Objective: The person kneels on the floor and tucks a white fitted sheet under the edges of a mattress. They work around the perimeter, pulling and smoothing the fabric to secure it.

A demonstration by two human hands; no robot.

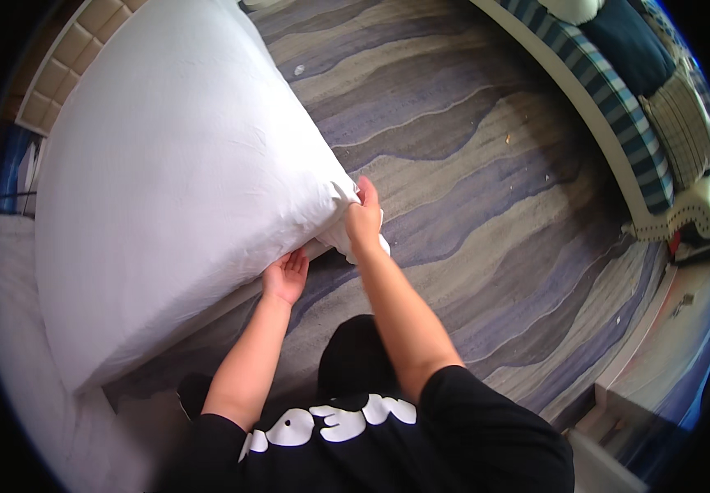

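A white fitted sheet [182, 156] covers the mattress of a bed, smooth on top and gathered in small folds at the near right corner. My right hand [363, 218] is closed on the sheet at that corner, where a loose white end hangs beside the wrist. Palm up, my left hand [287, 278] lies against the lower edge of the mattress's near side, left of the corner. Its fingers are stretched out and slightly curled, with the tips close under the sheet's edge. What lies under the mattress edge is mostly hidden.
A padded beige headboard [71, 51] stands at the far left. Wavy grey-patterned flooring [454, 164] runs right of the bed, with small bits of litter. A striped sofa [618, 107] with cushions stands at the far right. A pale wall [18, 329] borders the bed's left.
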